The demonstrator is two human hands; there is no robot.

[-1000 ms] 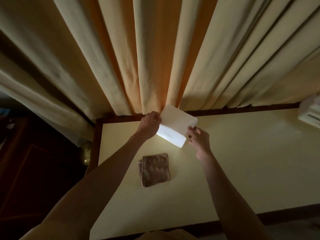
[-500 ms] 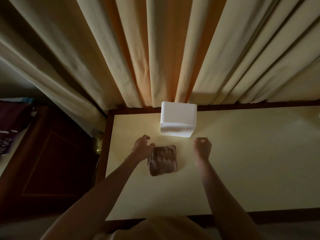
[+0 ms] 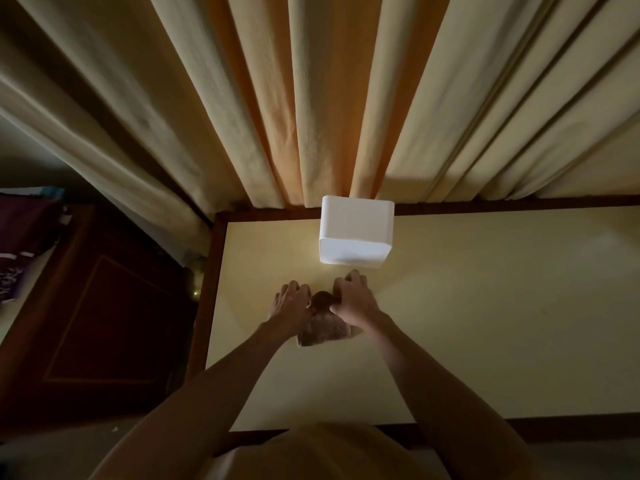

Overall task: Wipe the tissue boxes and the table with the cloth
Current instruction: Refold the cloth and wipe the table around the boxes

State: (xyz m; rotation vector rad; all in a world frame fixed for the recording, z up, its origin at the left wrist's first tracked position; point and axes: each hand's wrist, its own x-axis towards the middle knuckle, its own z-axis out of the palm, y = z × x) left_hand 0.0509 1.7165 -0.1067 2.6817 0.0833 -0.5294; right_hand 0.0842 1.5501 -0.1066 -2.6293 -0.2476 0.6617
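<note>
Fingers (image 3: 356, 279) of my right hand (image 3: 353, 299) are curled over the far end of the brown cloth (image 3: 325, 329), thumb tucked against its bunched top, so I read this as a grip on the fabric. My left hand (image 3: 289, 303) lies at the cloth's left edge with its fingers bent down onto it; whether they pinch the fabric or merely press it I cannot tell.

Head view, change. A second ago both hands held the white tissue box (image 3: 356, 232) tilted above the table (image 3: 485, 323). Half a second ago the box stood upright at the far edge against the curtain (image 3: 329, 98), and the hands hovered free on either side of the flat, folded cloth. Now both hands have closed in on the cloth, which is rumpled at its far end. I judge that the box has been set down and the cloth is being gathered for wiping; no wiping is under way yet.

Head view, limits. The cloth's centre and far edge are covered by my hands. The task names several boxes, but only one is in frame. The box's opening is not visible. The dark cabinet (image 3: 104, 323) to the left is too dim to describe further.
</note>
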